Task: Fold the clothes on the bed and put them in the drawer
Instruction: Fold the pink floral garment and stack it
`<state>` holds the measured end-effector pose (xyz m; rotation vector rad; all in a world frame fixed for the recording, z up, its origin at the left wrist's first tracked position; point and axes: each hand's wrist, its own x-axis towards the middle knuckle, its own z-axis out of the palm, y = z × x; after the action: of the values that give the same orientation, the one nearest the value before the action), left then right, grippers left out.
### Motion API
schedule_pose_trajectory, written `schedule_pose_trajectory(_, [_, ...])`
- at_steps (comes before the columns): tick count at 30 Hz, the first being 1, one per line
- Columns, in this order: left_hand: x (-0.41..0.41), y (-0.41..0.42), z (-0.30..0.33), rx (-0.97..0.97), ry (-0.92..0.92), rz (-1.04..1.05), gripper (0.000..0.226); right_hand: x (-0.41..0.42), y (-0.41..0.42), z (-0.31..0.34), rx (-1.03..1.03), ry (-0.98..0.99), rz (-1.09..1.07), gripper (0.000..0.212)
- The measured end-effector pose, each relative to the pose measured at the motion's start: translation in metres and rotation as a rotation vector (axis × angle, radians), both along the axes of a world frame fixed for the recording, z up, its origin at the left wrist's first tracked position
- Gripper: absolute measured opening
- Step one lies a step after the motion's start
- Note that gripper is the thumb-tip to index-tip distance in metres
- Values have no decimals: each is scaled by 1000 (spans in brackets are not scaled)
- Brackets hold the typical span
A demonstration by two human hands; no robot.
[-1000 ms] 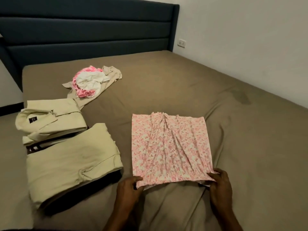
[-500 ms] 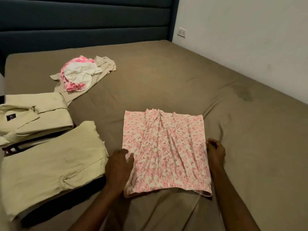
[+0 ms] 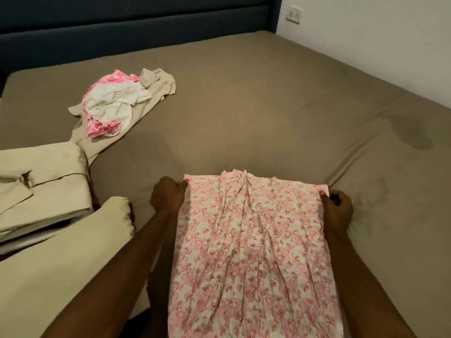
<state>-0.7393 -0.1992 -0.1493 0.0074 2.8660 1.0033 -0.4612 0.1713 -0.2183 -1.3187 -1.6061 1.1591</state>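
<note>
A pink floral garment lies flat on the brown bed, folded into a long rectangle that runs toward me. My left hand pinches its far left corner. My right hand grips its far right corner, fingers curled over the edge. Both forearms lie along the garment's sides. Two folded cream garments sit at the left, one at the bed's edge and one nearer me. No drawer is in view.
An unfolded heap of pink, white and beige clothes lies at the far left of the bed. A dark blue headboard stands behind. A white wall with a socket runs along the right side.
Both hands have slid from the garment's near edge up along its sides to the far corners, which they now hold. The camera has leaned forward and down over the bed.
</note>
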Motion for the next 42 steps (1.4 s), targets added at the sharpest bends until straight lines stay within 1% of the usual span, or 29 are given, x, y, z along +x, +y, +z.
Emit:
schedule_pose_trajectory(1, [-9,4,-1,23,-21,-6,42,1,6,-2,-55,41,-29,25])
schedule_pose_trajectory(3, [-22,10,-4,80,-53,-15,32,3,17,-4,-168,148,-85,14])
schedule_pose_trajectory(4, [-27,10,-5,119,-64,15,30,2,21,-5,-210,186,-110,13])
schedule_pose_trajectory(5, [-31,9,-7,168,-81,70,31,0,24,-7,-229,200,-129,19])
schedule_pose_trajectory(8, [-39,-6,-13,332,-85,242,31,-3,24,-4,-239,210,-133,29])
schedule_pose_trajectory(10, [-42,-18,-21,371,-77,313,26,-4,21,-1,-237,237,-137,29])
schedule_pose_trajectory(12, [-43,-26,-26,386,-82,332,24,-4,18,4,-213,277,-147,23])
schedule_pose_trajectory(14, [-44,-29,-27,377,-89,344,28,-5,15,9,-189,309,-168,18])
schedule_pose_trajectory(16, [-44,-30,-22,348,-76,356,30,-6,15,12,-187,330,-196,22])
schedule_pose_trajectory(18, [-38,-30,-16,312,-25,366,29,-6,17,13,-201,340,-221,25])
schedule_pose_trajectory(22, [-31,-37,-16,221,68,324,28,-1,24,12,-210,331,-259,27])
schedule_pose_trajectory(25, [-33,-41,-14,97,72,295,31,-2,25,10,-215,281,-259,27])
schedule_pose_trajectory(28, [-27,-35,-4,-58,137,202,32,-1,23,5,-210,243,-279,20])
schedule_pose_trajectory(29, [-24,-33,-2,-95,205,155,34,-1,21,5,-210,246,-279,16])
schedule_pose_trajectory(31, [-21,-25,0,-197,407,36,38,-5,16,7,-185,242,-276,14])
schedule_pose_trajectory(33, [-17,-7,2,-266,569,-137,31,-9,13,9,-151,214,-284,17])
schedule_pose_trajectory(34, [-14,6,3,-243,579,-243,26,-10,12,10,-134,210,-289,17])
schedule_pose_trajectory(35, [-9,22,6,-196,539,-342,24,-10,12,8,-120,211,-293,16])
schedule_pose_trajectory(37, [-4,57,9,-113,418,-496,31,-11,14,7,-95,197,-301,9])
schedule_pose_trajectory(38, [-2,74,10,-111,371,-563,37,-11,14,5,-93,189,-305,7])
schedule_pose_trajectory(40, [-1,106,9,-141,300,-662,42,-13,14,5,-97,181,-313,12])
schedule_pose_trajectory(42, [-2,129,8,-161,282,-703,31,-12,16,1,-80,151,-318,21])
